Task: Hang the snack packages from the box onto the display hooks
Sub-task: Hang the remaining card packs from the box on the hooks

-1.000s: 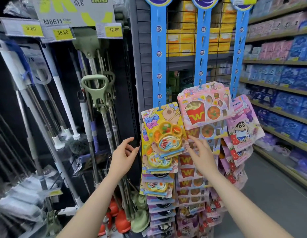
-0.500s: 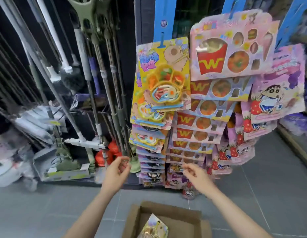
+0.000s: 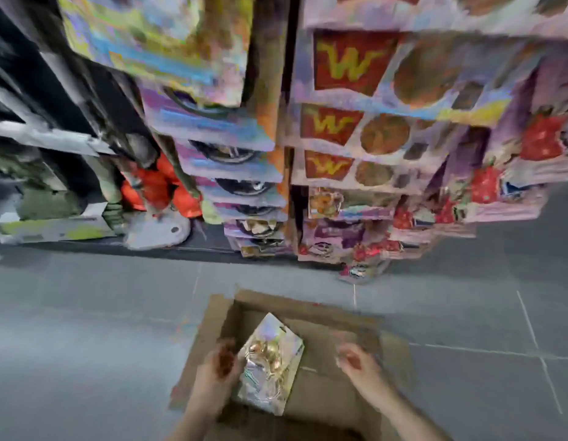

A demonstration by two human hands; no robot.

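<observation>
An open cardboard box point(image 3: 308, 305) sits on the grey floor below me. One shiny yellow snack package point(image 3: 270, 364) lies in it, tilted. My left hand point(image 3: 217, 374) is at the package's left edge, fingers curled against it; the blur hides whether it grips. My right hand point(image 3: 355, 361) hovers over the box to the right of the package, fingers loosely apart and empty. Above hang columns of snack packages: yellow and purple ones point(image 3: 225, 135) on the left, pink "W" ones point(image 3: 371, 128) in the middle, strawberry ones point(image 3: 511, 173) on the right.
Mop and broom poles with orange plungers point(image 3: 158, 189) and a grey dustpan point(image 3: 155, 232) stand to the left of the display. The grey tiled floor point(image 3: 85, 313) spreads around the box. The whole picture is blurred by motion.
My view has dropped from the display to the box. Both hands came down from the hanging packages into the box, and the left hand now touches the yellow package.
</observation>
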